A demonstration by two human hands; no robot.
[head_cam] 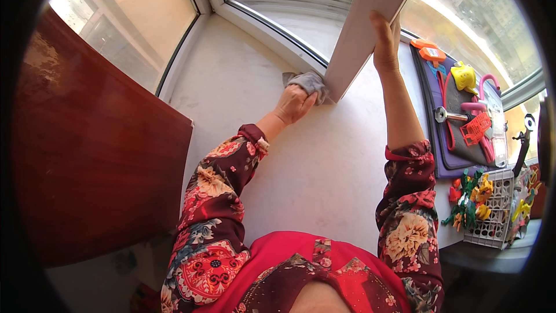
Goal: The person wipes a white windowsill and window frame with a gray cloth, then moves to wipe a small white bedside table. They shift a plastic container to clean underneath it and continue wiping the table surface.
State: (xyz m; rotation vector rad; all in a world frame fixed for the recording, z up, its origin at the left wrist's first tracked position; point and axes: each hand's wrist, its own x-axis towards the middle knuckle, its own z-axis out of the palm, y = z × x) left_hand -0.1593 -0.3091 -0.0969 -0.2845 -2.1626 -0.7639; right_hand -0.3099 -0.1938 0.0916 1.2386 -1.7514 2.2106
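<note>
My left hand (293, 105) is closed around a crumpled grey cloth (309, 85). The cloth presses against the bottom rail of a white-framed window sash (278, 48), close to its lower corner. That sash stands swung inward over the white windowsill (304, 169). Higher up and to the right, my right hand (385, 43) grips the upright edge (369, 30) of the same sash. Its thumb lies on the near face, while the other fingers are mostly hidden behind the frame.
A dark red wooden panel (104, 148) borders the sill on the left. To the right lie purple mats (434, 139), a yellow plastic piece (464, 77), an orange item (432, 53) and a metal-ended bar (451, 115). A white plastic basket (491, 221) with colourful clips stands nearer.
</note>
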